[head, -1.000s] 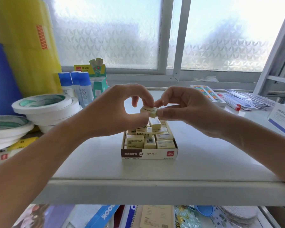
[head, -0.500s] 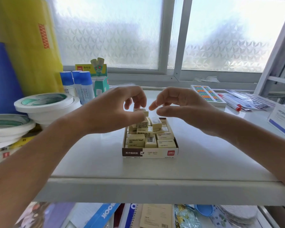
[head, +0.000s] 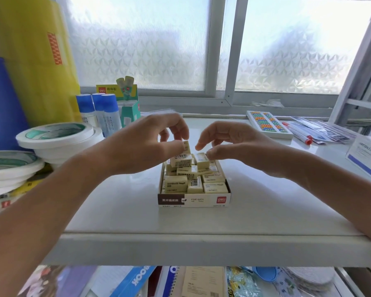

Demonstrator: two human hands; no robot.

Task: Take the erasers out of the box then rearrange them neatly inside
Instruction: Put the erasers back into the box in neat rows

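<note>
Left hand: the left hand [head: 146,144] hovers over the back part of the box, and its thumb and curled fingers pinch one small eraser [head: 187,146] at the fingertips.
Right hand: the right hand [head: 234,144] is just beside it, fingers loosely curled, thumb and forefinger a little apart; it holds nothing, and its thumb tip is very near a raised eraser [head: 201,160].
Held eraser: a pale cream block in a printed wrapper; it stands almost upright between the fingers, and most of it is hidden by them.
Erasers: the other erasers [head: 193,176] are the same cream blocks, some with a barcode label; they lie in the box in disorder, with the back ones piled higher and tilted, the front ones flat with the long axis left to right.
Box: the box [head: 194,200] is a low open tray of card, with a brown panel and a red logo on the front wall; its long axis runs away from the person.
Counter: the white counter [head: 120,211] carries the box in the middle.
Around: tape rolls [head: 56,133] and glue sticks [head: 99,108] are at the left, an abacus [head: 268,124] at the right, well apart from the box.
</note>
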